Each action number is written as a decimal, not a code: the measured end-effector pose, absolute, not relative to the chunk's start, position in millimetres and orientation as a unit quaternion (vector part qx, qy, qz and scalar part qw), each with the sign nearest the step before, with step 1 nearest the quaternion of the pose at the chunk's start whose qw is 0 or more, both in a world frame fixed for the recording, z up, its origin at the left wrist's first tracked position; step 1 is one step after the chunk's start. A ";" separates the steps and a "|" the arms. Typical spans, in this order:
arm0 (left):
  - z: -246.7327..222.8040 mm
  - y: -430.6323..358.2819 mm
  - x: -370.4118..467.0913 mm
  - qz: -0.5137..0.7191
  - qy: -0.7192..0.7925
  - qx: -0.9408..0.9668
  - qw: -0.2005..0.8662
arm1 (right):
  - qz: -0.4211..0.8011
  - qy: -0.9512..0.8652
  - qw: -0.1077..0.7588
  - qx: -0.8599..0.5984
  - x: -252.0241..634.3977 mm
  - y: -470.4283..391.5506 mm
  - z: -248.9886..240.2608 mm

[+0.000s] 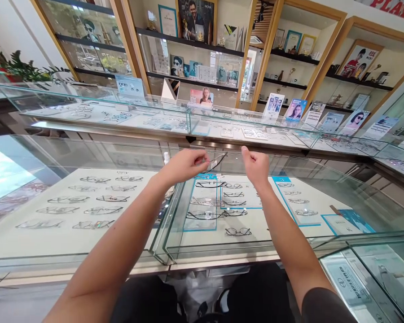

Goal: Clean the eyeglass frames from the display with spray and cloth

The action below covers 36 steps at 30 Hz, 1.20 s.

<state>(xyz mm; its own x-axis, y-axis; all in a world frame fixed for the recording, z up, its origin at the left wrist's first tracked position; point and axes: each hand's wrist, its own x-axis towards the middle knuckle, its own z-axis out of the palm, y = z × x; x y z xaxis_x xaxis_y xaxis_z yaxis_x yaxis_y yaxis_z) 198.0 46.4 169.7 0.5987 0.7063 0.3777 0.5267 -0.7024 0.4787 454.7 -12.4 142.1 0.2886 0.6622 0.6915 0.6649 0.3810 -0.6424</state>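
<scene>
open air beside right hand [256,167]

Bright, glare on left glass [6,167]

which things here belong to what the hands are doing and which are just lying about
Part of the work, it seems:
left hand, pinching thin dark-framed eyeglasses
right hand, curled, nothing visible in it
clear glass display case below them

Just standing about:
dark rectangular framed HOYA poster
green leafy plant
pink rectangular picture card
</scene>
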 end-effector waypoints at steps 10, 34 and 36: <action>95.5 58.0 209.9 0.073 0.343 0.935 0.063 | 0.076 -0.577 0.516 -0.629 483.8 17.5 87.2; 61.1 80.3 225.3 0.121 0.419 0.899 0.033 | 0.312 -0.550 0.547 -0.548 469.5 18.9 85.0; 57.9 84.6 228.1 0.114 0.418 0.901 0.036 | 0.354 -0.532 0.563 -0.524 467.7 19.1 86.8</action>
<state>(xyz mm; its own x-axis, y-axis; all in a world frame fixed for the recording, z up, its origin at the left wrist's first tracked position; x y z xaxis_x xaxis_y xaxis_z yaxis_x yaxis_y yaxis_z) 228.1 84.6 57.9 0.6251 0.7605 0.1756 0.7443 -0.6485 0.1595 467.7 19.1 86.8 0.1834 0.9563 0.2279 0.1598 0.1997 -0.9667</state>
